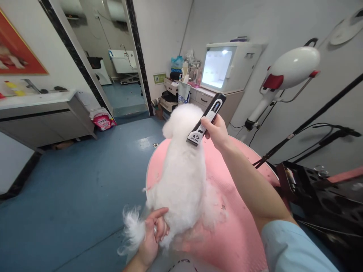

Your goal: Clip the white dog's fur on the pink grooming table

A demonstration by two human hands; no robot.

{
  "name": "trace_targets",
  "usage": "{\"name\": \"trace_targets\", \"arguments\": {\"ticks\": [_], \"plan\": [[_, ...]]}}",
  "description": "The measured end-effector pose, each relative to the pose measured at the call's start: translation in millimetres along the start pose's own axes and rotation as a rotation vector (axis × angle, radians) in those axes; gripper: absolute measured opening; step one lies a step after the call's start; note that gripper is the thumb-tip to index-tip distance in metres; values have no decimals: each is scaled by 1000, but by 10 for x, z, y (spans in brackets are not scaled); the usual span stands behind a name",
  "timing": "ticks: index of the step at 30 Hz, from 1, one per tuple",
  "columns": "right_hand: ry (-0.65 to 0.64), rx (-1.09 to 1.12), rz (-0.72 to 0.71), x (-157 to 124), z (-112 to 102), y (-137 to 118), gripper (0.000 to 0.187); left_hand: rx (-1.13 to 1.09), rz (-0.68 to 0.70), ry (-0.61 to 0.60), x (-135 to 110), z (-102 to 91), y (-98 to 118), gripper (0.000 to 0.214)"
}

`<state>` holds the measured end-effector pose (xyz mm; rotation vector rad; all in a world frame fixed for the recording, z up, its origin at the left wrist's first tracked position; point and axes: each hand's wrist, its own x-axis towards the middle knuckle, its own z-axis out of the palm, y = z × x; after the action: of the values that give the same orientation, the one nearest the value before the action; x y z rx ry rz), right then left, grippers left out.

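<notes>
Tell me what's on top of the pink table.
A white dog is on the pink table. Fluffy white fur spreads on its right; loose or attached, I can't tell. Its paws and the surface beneath its body are hidden.

Right grip [216,130] clenches far forward, left grip [152,233] curls nearer.
</notes>
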<state>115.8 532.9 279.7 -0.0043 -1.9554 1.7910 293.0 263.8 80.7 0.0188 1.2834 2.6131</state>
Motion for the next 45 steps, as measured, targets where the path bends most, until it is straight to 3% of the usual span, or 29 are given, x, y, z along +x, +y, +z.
{"name": "trace_targets", "arguments": {"ticks": [7, 12, 16, 18, 20, 22, 24, 29, 30, 31, 34, 36, 38, 40, 45], "plan": [[-57, -76, -8, -160, 89, 98, 35, 31, -17, 31, 14, -73, -39, 61], [-219, -178, 108, -526, 179, 79, 36, 50, -11, 31, 17, -83, -43, 63], [-426, -104, 154, -777, 120, 18, 39, 57, -1, 25, 28, -99, -54, 62], [-357, -53, 105, -712, 67, 31, 39, 61, 6, 19, 37, -108, -56, 62], [-151, -43, 26, -545, 18, 80, 39, 68, 13, 17, 48, -115, -52, 63], [-45, -54, 4, -397, -16, 145, 41, 67, 14, 22, 64, -119, -41, 63], [-119, -53, 48, -387, -38, 197, 44, 57, 2, 33, 82, -121, -28, 63], [-520, 22, 122, -829, -139, 217, 51, 50, -23, 65, 123, -144, -6, 65], [-554, 44, 120, -868, -175, 215, 53, 52, -24, 71, 128, -152, -2, 65], [-526, 68, 104, -856, -212, 217, 54, 54, -24, 75, 133, -159, 2, 65], [-166, 135, -7, -554, -296, 269, 54, 71, -20, 87, 139, -171, 24, 65], [-39, 146, -25, -289, -305, 338, 57, 83, -20, 104, 139, -164, 44, 64], [-103, 132, 23, -145, -279, 409, 60, 85, -22, 131, 135, -150, 63, 63], [-221, 127, 78, -195, -242, 459, 62, 80, -32, 155, 129, -138, 79, 63], [-437, 155, 114, -855, -265, 467, 57, 75, -46, 192, 130, -147, 96, 64]]}}
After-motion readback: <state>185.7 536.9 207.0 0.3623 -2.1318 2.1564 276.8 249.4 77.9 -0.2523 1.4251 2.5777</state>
